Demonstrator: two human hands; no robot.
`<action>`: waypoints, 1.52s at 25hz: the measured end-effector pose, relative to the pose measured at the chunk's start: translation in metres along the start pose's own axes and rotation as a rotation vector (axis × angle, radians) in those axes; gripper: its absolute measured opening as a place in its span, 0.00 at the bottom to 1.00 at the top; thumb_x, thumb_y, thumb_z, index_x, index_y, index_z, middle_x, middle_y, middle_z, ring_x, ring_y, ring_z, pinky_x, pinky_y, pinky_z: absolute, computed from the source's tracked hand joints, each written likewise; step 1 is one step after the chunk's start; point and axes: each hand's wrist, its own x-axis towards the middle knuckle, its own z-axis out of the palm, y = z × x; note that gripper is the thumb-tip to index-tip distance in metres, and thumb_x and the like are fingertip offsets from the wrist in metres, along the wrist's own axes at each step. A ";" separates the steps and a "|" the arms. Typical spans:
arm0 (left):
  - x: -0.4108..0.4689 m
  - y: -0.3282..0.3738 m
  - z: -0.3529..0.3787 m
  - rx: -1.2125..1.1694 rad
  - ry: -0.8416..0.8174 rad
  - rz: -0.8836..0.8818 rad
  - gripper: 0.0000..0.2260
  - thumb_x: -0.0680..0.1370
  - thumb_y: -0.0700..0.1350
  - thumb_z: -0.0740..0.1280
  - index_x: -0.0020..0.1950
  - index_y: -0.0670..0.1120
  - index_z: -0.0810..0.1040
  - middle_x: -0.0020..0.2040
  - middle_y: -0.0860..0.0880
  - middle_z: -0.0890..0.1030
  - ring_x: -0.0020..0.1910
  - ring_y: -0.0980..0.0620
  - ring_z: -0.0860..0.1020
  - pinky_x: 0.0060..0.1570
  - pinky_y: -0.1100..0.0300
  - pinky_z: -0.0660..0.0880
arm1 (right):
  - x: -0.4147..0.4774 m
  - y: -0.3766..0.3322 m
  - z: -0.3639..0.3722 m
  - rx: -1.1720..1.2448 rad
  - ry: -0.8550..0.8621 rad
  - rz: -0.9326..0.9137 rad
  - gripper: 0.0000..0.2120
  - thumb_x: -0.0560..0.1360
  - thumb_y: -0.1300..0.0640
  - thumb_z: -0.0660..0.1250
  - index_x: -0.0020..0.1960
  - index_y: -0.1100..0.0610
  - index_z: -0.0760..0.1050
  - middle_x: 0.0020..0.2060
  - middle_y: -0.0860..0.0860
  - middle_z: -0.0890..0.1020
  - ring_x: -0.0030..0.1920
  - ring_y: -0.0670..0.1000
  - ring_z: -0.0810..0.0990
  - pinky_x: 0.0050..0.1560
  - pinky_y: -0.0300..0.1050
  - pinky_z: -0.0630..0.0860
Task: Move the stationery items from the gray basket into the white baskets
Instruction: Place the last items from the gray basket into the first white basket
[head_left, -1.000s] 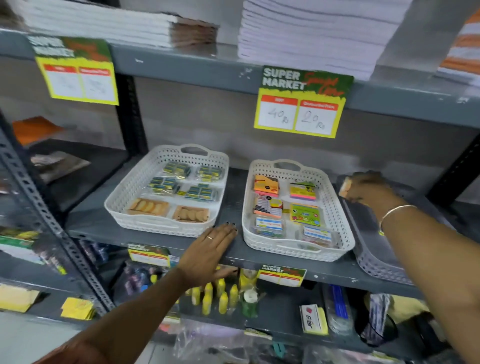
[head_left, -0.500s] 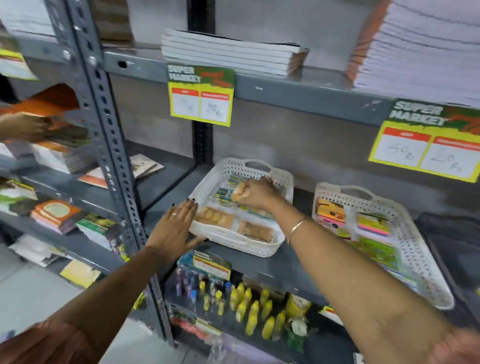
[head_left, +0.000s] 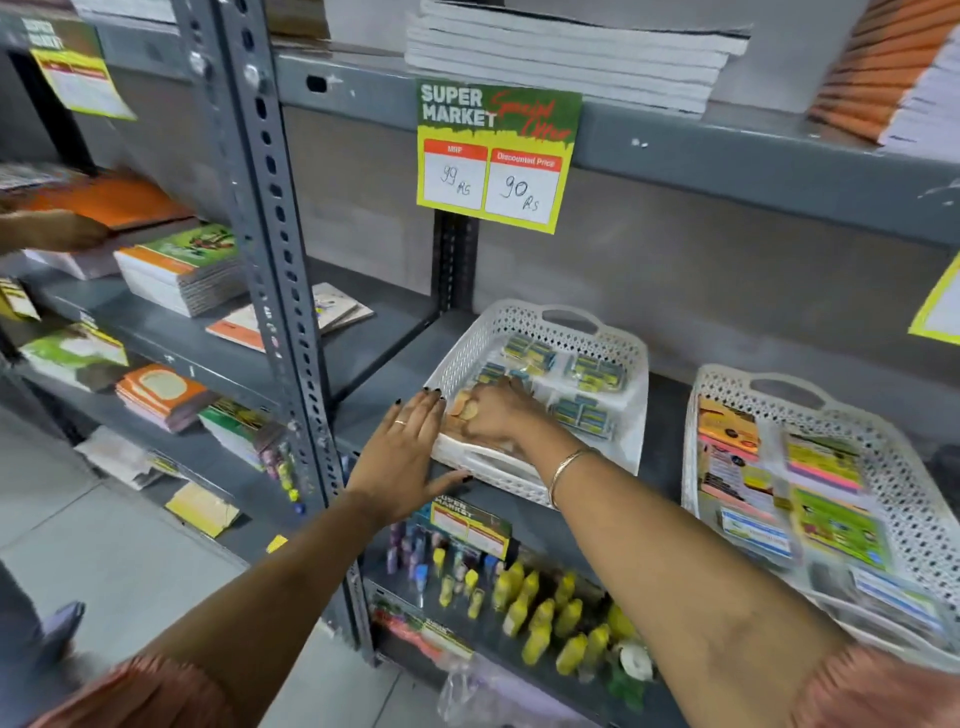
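Two white perforated baskets stand on the grey shelf. The left white basket (head_left: 613, 332) holds several blue-and-yellow eraser packs (head_left: 582, 415). My right hand (head_left: 501, 410) is inside its near left corner, fingers closed on a small tan packet (head_left: 464, 407) low in the basket. My left hand (head_left: 408, 457) lies flat with fingers apart against that basket's near left rim. The right white basket (head_left: 914, 488) holds several packs of coloured sticky notes. The gray basket is out of view.
A perforated grey upright (head_left: 270, 249) stands just left of my left hand. Notebook stacks (head_left: 182, 267) fill the shelves to the left, where another person's hand (head_left: 57, 228) reaches in. Yellow bottles (head_left: 540, 618) sit on the shelf below. A price sign (head_left: 493, 156) hangs above.
The view swung left, away from the gray basket. My right hand carried the tan packet from there into the left white basket and lowered it. My left hand shifted to that basket's near corner.
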 end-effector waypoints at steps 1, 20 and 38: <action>0.000 0.000 0.000 -0.004 0.001 -0.003 0.45 0.72 0.71 0.38 0.71 0.36 0.60 0.71 0.39 0.66 0.71 0.44 0.61 0.69 0.46 0.56 | 0.000 0.000 -0.001 -0.002 -0.011 -0.006 0.32 0.70 0.46 0.69 0.71 0.55 0.66 0.71 0.61 0.66 0.72 0.61 0.63 0.68 0.53 0.68; 0.015 0.200 0.004 -0.137 0.067 0.429 0.39 0.75 0.68 0.45 0.73 0.37 0.54 0.73 0.40 0.57 0.73 0.46 0.54 0.70 0.54 0.44 | -0.191 0.309 -0.077 0.096 0.386 0.661 0.23 0.76 0.56 0.64 0.68 0.63 0.67 0.65 0.62 0.73 0.67 0.62 0.70 0.65 0.53 0.71; 0.013 0.228 0.054 -0.178 -0.069 0.348 0.42 0.72 0.72 0.44 0.69 0.40 0.65 0.67 0.41 0.72 0.65 0.44 0.71 0.64 0.46 0.66 | -0.303 0.462 0.037 0.032 0.062 1.247 0.26 0.77 0.54 0.55 0.74 0.62 0.61 0.72 0.64 0.62 0.74 0.65 0.57 0.73 0.68 0.52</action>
